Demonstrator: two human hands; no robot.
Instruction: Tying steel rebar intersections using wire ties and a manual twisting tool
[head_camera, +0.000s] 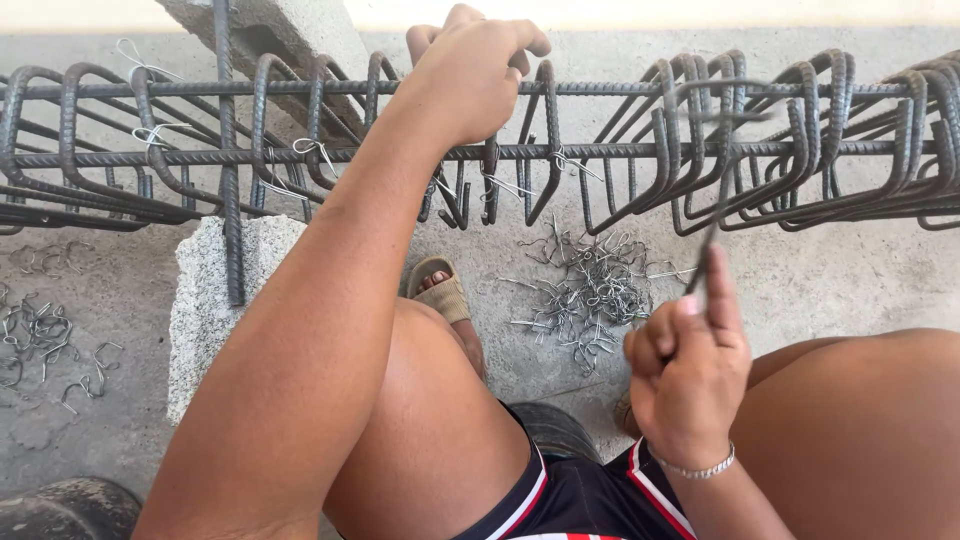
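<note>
A rebar cage (620, 150) of long bars and bent steel stirrups runs across the top of the view, resting on a grey concrete block (205, 300). My left hand (470, 75) reaches forward and grips the top of one stirrup near the middle of the cage. My right hand (685, 375) is raised near my right knee, fingers closed on a thin dark metal hook tool (715, 200) that points up toward the cage. A pile of short bent tie wires (590, 285) lies on the concrete floor between my hands. Thin wire ties (315, 150) bind some bar crossings.
More loose tie wires (40, 335) lie on the floor at the left. A second concrete block (280, 35) stands behind the cage. My sandalled foot (445, 295) rests under the cage. A dark rounded object (70, 510) sits at the bottom left.
</note>
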